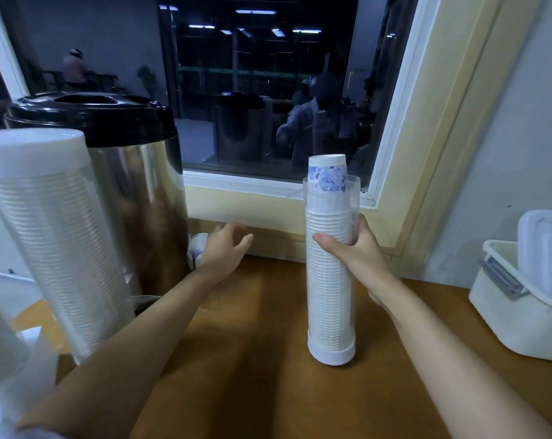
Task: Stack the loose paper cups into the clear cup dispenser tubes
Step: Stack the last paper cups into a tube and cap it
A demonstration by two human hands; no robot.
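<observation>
Capped tube (46,223) nearest; right hand (360,251) grips uncapped tube (330,296) (floral cup (328,172) atop); left hand (222,248) splayed, empty.

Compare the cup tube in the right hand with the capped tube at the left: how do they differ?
The held tube is open on top, with a flowered cup sticking out; the capped tube wears a white lid. The right hand grips the held tube; no hand touches the capped tube. Both are clear and packed with white cups.
</observation>
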